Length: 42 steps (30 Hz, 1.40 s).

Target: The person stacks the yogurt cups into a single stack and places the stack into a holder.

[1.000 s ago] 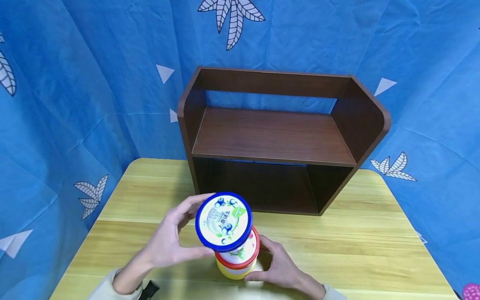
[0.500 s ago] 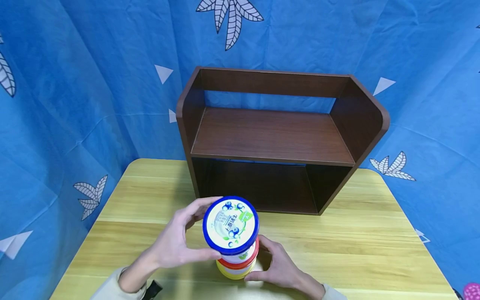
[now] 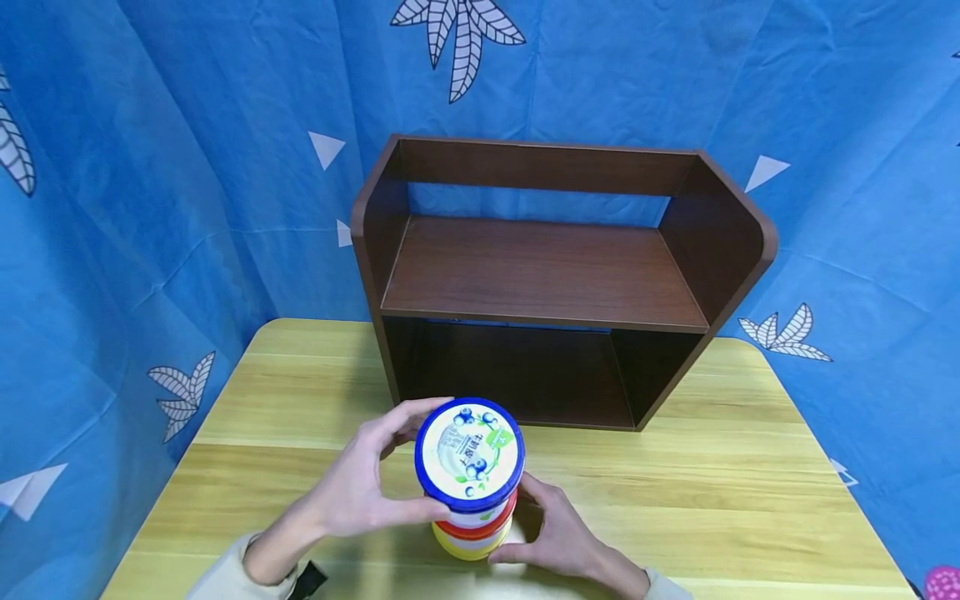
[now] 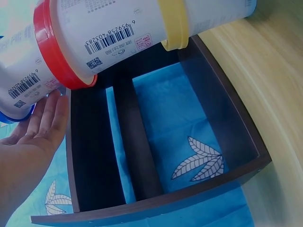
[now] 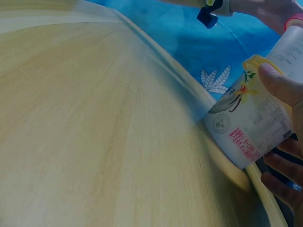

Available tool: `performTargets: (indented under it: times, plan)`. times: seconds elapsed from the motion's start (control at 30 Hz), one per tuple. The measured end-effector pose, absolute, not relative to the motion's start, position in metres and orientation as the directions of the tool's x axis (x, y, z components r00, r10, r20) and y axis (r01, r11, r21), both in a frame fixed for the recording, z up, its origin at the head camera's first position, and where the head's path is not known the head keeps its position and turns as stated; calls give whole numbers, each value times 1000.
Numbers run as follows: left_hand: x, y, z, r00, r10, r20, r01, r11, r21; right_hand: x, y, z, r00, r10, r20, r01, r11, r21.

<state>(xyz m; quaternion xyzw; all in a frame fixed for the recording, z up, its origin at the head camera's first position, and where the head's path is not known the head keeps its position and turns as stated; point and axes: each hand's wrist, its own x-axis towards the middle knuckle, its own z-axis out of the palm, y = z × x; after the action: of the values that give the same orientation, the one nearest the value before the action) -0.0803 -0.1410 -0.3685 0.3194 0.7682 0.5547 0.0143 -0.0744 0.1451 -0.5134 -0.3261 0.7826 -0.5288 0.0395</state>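
Note:
Three white tubs form an upright stack near the table's front in the head view. My left hand [image 3: 367,475] grips the blue-lidded tub [image 3: 468,457] at the top, thumb and fingers around its lid edge. In the left wrist view this tub's base meets the lid of the red-lidded tub [image 4: 113,28]. At the bottom is the yellow-lidded tub [image 5: 246,123], standing on the table. My right hand [image 3: 555,533] holds it from the right side, its thumb by the yellow lid in the right wrist view. The blue-lidded tub hides much of the lower two from above.
A dark brown two-tier shelf [image 3: 547,271] stands on the wooden table [image 3: 720,500] behind the stack. A blue patterned cloth [image 3: 225,125] hangs behind it. A pink item [image 3: 942,582] shows at the lower right corner.
My left hand has brought the blue-lidded tub right and toward me, from offset over the red-lidded tub to in line with the stack. My right hand stays in place.

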Motion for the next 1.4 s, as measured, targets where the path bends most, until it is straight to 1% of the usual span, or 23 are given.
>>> performTargets:
  times: [0.17, 0.4, 0.67, 0.9, 1.07, 1.2, 1.4]
  plan:
    - [-80, -139, -367, -799, 509, 319, 467, 193, 863, -74, 146, -514, -781, -556, 284, -470, 225, -853]
    - [-81, -138, -368, -798, 511, 320, 470, 195, 861, -74, 146, -513, -797, -546, 258, -437, 226, -871]
    - [-80, -137, -367, -799, 508, 323, 466, 183, 866, -75, 146, -515, -791, -548, 273, -454, 224, -862]
    - [-80, -139, -370, -802, 509, 313, 467, 206, 860, -75, 146, -514, -788, -550, 277, -456, 220, -862]
    - [-80, -142, -379, -790, 518, 327, 497, 228, 837, -75, 146, -514, -777, -554, 299, -481, 217, -849]
    - [-78, -147, -389, -801, 504, 323, 503, 273, 820, -75, 146, -515, -779, -552, 297, -479, 218, -850]
    - [-76, -156, -415, -813, 484, 324, 507, 312, 804, -76, 147, -515, -779, -553, 295, -474, 212, -855]
